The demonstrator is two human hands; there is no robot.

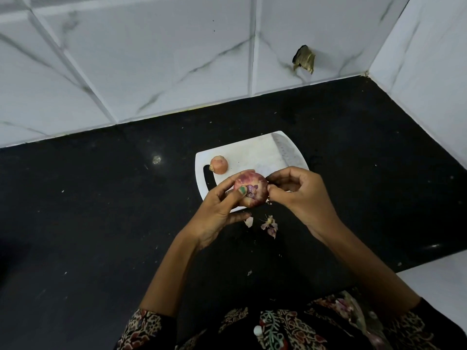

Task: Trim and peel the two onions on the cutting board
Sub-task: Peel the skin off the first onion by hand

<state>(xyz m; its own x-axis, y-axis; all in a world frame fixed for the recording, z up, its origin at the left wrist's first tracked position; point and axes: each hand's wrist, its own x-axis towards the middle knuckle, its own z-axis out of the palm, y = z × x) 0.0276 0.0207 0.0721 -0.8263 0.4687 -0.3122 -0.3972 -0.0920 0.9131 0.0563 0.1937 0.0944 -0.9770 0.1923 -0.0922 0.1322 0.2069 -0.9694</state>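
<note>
A reddish-purple onion (252, 189) is held above the near edge of the white cutting board (242, 152). My left hand (219, 205) grips it from the left, thumb on its cut end. My right hand (295, 190) pinches the skin at the onion's right side. A smaller, paler onion (219, 164) lies on the board's far left, by the handle slot. A knife (286, 150) lies on the board's right edge; only its blade shows.
Torn bits of onion skin and a trimmed root end (269, 224) lie on the black counter (101, 198) just below the board. White marble-look tiled walls close in the back and right. A hole (304, 59) breaks one wall tile.
</note>
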